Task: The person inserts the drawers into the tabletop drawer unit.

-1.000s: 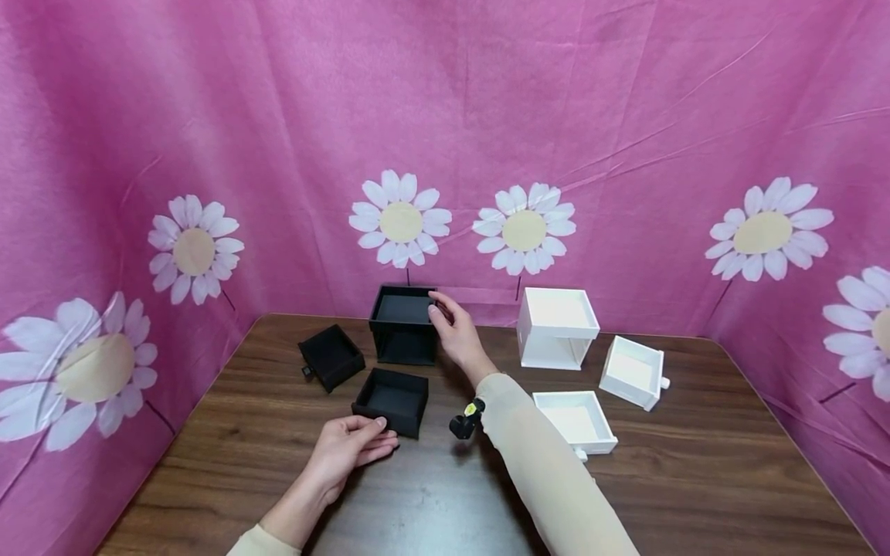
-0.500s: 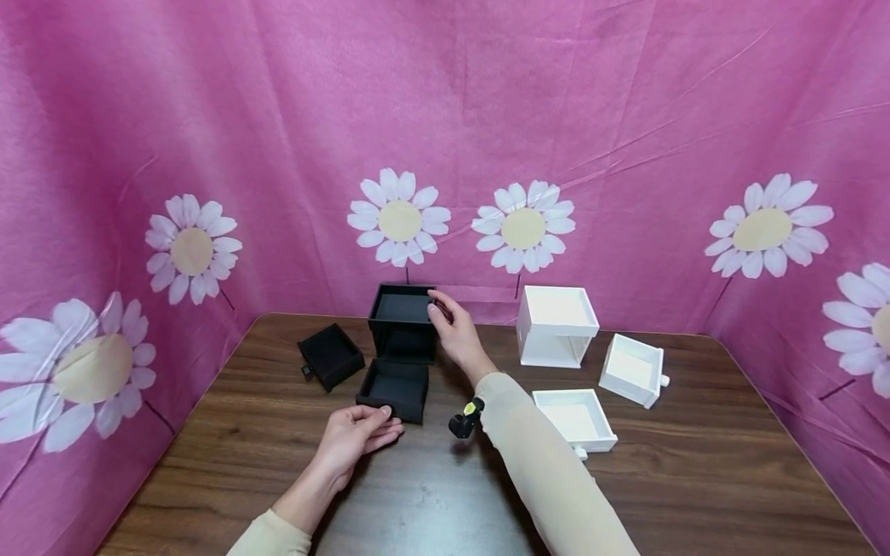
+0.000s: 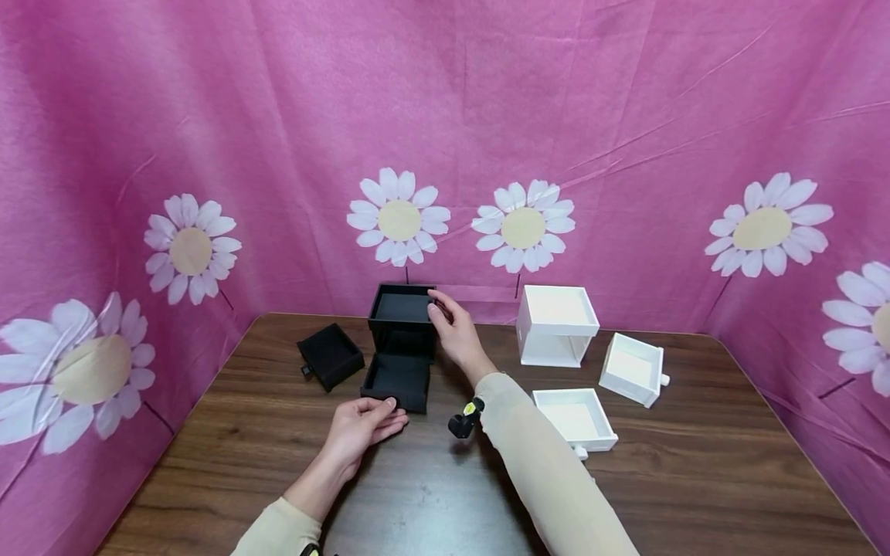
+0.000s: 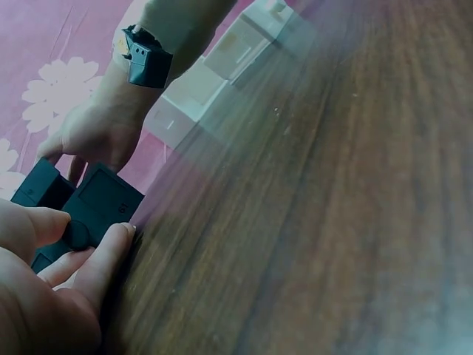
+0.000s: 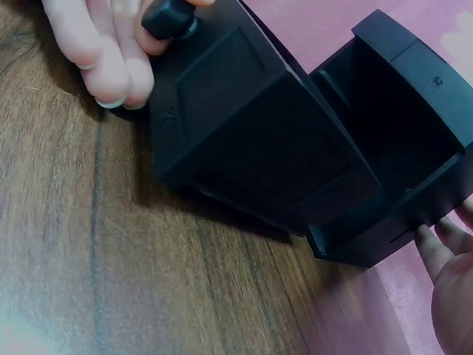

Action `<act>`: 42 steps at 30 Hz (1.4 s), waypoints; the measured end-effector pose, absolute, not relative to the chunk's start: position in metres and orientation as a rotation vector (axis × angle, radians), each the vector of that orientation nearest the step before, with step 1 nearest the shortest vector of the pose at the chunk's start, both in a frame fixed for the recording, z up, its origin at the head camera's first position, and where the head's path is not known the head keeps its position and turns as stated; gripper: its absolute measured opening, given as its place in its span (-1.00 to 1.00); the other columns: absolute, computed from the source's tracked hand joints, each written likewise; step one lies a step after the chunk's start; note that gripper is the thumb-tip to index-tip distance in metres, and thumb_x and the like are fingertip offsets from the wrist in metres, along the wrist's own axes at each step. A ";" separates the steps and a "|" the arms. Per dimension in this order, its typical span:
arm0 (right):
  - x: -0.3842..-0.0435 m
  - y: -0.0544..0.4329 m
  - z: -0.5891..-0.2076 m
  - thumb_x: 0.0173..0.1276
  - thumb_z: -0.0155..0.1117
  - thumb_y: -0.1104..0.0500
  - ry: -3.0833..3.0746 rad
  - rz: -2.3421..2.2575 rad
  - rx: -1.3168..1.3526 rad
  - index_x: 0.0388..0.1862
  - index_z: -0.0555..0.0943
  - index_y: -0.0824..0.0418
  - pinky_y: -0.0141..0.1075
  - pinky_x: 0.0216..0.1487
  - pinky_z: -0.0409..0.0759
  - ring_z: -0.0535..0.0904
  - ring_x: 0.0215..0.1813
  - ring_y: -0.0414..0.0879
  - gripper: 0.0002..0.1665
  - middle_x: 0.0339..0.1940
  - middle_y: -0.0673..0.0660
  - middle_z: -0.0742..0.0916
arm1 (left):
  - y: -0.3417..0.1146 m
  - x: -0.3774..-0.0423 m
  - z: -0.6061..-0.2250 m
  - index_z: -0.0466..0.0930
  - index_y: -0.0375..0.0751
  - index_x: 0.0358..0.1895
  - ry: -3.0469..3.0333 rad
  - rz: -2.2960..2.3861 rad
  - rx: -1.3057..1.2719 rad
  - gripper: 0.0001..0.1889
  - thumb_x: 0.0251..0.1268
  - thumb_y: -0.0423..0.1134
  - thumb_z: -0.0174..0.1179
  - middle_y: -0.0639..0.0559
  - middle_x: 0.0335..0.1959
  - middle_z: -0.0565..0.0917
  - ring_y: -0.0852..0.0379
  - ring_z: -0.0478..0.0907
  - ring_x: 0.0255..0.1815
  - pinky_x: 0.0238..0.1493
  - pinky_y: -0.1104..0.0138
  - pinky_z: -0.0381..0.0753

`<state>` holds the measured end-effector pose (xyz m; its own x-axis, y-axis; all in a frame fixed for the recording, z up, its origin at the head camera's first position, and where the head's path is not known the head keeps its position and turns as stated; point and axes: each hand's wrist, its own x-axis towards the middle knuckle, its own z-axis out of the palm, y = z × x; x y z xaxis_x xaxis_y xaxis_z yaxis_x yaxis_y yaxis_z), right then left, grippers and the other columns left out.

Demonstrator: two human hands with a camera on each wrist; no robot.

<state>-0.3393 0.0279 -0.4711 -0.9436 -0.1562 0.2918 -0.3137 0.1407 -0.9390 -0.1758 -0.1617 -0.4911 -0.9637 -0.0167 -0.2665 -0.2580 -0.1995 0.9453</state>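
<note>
Black drawer (image 3: 396, 378), one, open-topped. Located on the near side of the black cabinet, its back end at the lower front opening; how far inside it reaches cannot be told. Lies just beyond the left hand's fingertips and to the near left of the right hand.

Round knob (image 4: 76, 235), black, on the drawer's front face. Pinched between thumb and fingers of the left hand (image 3: 354, 432).

Black cabinet (image 3: 403, 309), one, upright, with a raised rim around its top. Right hand (image 3: 459, 332) at its right side: fingers extended and slightly spread, tips touching the side wall, not wrapped around it.

Second black drawer (image 3: 332, 357), one, set askew to the left of the cabinet, its small knob at the left; apart from both hands.

White cabinet (image 3: 556, 328), one, upright, open-fronted, to the right of the right hand and well apart from it.

White drawers, two: the near one (image 3: 573, 417) partly behind the right sleeve (image 3: 549, 455), knob toward the person; the far one (image 3: 631, 369) angled, knob at right.

Wrist camera (image 3: 464, 421), black with a yellow mark, at the right cuff.

Surface (image 3: 445, 494): dark wood grain. Cloth (image 3: 626, 116): pink, printed with white daisies, hung around it.
</note>
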 end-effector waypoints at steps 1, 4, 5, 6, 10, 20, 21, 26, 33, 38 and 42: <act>-0.339 0.028 -0.471 0.72 0.17 0.14 -2.275 1.924 0.471 0.54 0.56 0.17 0.06 0.65 0.51 0.52 0.56 0.14 -0.51 0.56 0.26 0.60 | -0.161 -0.176 -0.491 0.59 -0.53 -0.03 1.879 2.299 -0.330 -0.83 0.60 -0.40 0.23 -0.23 -0.21 0.87 0.11 0.87 -0.21 -0.03 0.34 0.88; -0.339 0.028 -0.471 0.73 0.17 0.14 -2.269 1.930 0.471 0.54 0.56 0.17 0.06 0.65 0.50 0.51 0.58 0.14 -0.51 0.58 0.25 0.59 | -0.159 -0.179 -0.491 0.58 -0.53 -0.02 1.879 2.309 -0.328 -0.83 0.60 -0.40 0.23 -0.25 -0.19 0.86 0.10 0.87 -0.21 -0.04 0.35 0.88; -0.339 0.027 -0.471 0.73 0.18 0.13 -2.268 1.933 0.469 0.54 0.56 0.17 0.06 0.66 0.49 0.51 0.59 0.13 -0.51 0.58 0.25 0.59 | -0.159 -0.180 -0.491 0.58 -0.53 -0.03 1.877 2.313 -0.332 -0.84 0.61 -0.40 0.22 -0.26 -0.19 0.86 0.10 0.87 -0.21 -0.04 0.35 0.88; -0.339 0.027 -0.472 0.72 0.18 0.13 -2.269 1.932 0.467 0.54 0.57 0.16 0.06 0.65 0.50 0.51 0.59 0.13 -0.51 0.58 0.24 0.59 | -0.158 -0.181 -0.491 0.58 -0.53 -0.04 1.874 2.317 -0.334 -0.84 0.61 -0.41 0.22 -0.27 -0.19 0.86 0.09 0.87 -0.21 -0.05 0.35 0.88; -0.339 0.027 -0.472 0.72 0.18 0.13 -2.264 1.937 0.461 0.53 0.58 0.15 0.08 0.64 0.51 0.52 0.57 0.14 -0.52 0.57 0.25 0.60 | -0.156 -0.186 -0.490 0.59 -0.51 -0.07 1.868 2.329 -0.351 -0.88 0.60 -0.43 0.21 -0.30 -0.18 0.86 0.10 0.87 -0.23 -0.07 0.35 0.88; -0.339 0.028 -0.472 0.72 0.17 0.14 -2.251 1.939 0.462 0.53 0.58 0.15 0.09 0.63 0.52 0.54 0.55 0.13 -0.52 0.56 0.25 0.61 | -0.152 -0.193 -0.493 0.59 -0.53 -0.09 1.877 2.347 -0.372 -0.89 0.60 -0.46 0.19 -0.29 -0.23 0.85 0.08 0.86 -0.25 -0.11 0.35 0.89; -0.339 0.028 -0.472 0.72 0.17 0.14 -2.250 1.938 0.461 0.53 0.58 0.15 0.09 0.63 0.53 0.54 0.54 0.13 -0.52 0.55 0.25 0.61 | -0.152 -0.194 -0.493 0.59 -0.53 -0.09 1.878 2.348 -0.374 -0.89 0.60 -0.47 0.19 -0.29 -0.24 0.85 0.08 0.86 -0.25 -0.11 0.35 0.89; -0.338 0.027 -0.473 0.72 0.18 0.14 -2.243 1.942 0.467 0.53 0.58 0.16 0.11 0.60 0.55 0.58 0.47 0.14 -0.52 0.52 0.28 0.64 | -0.152 -0.198 -0.494 0.60 -0.53 -0.09 1.881 2.356 -0.393 -0.90 0.60 -0.49 0.17 -0.29 -0.25 0.85 0.09 0.86 -0.27 -0.12 0.35 0.89; -0.337 0.027 -0.471 0.73 0.16 0.14 -2.250 1.938 0.459 0.53 0.58 0.16 0.07 0.60 0.57 0.60 0.45 0.11 -0.52 0.51 0.27 0.65 | -0.152 -0.201 -0.494 0.60 -0.52 -0.10 1.869 2.367 -0.386 -0.90 0.60 -0.47 0.18 -0.26 -0.27 0.85 0.10 0.86 -0.28 -0.12 0.35 0.89; -0.337 0.027 -0.471 0.73 0.17 0.14 -2.246 1.930 0.465 0.53 0.58 0.15 0.08 0.58 0.58 0.61 0.44 0.11 -0.52 0.50 0.27 0.65 | -0.153 -0.203 -0.493 0.60 -0.53 -0.06 1.867 2.342 -0.404 -0.89 0.61 -0.46 0.18 -0.24 -0.25 0.85 0.10 0.86 -0.26 -0.11 0.36 0.89; -0.337 0.027 -0.471 0.73 0.16 0.13 -2.258 1.918 0.461 0.53 0.57 0.15 0.07 0.58 0.59 0.61 0.45 0.11 -0.52 0.52 0.27 0.64 | -0.154 -0.205 -0.492 0.59 -0.54 -0.03 1.872 2.315 -0.423 -0.87 0.61 -0.45 0.19 -0.27 -0.23 0.85 0.09 0.86 -0.25 -0.12 0.35 0.89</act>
<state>-0.3366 0.0266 -0.4714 -0.9428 -0.1389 0.3029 -0.3214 0.1387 -0.9367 -0.2048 -0.1541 -0.4923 -0.9517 -0.0713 -0.2986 -0.2770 -0.2194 0.9355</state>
